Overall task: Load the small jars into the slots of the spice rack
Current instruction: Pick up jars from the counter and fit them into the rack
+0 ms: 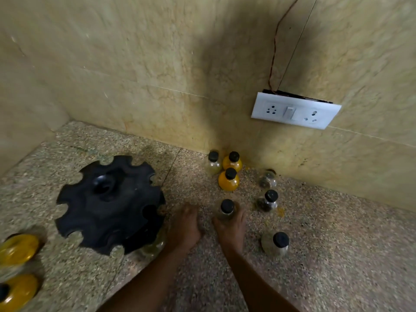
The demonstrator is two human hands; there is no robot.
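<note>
A round black spice rack (108,203) with notched slots around its rim stands on the speckled counter at the left. One clear jar (153,246) sits in a slot at its near right edge. My right hand (229,228) is wrapped around a clear black-capped jar (226,209) standing on the counter. My left hand (186,224) rests just left of it, fingers together, holding nothing. Loose jars stand beyond: two yellow ones (229,180), a pale one (212,163), two with dark contents (267,200), and a greyish one (278,244) to the right.
Two yellow jars (18,246) lie blurred at the bottom left edge. The tiled walls meet in a corner behind the jars. A white socket and switch plate (295,111) hangs loose from the right wall with a thin wire above it.
</note>
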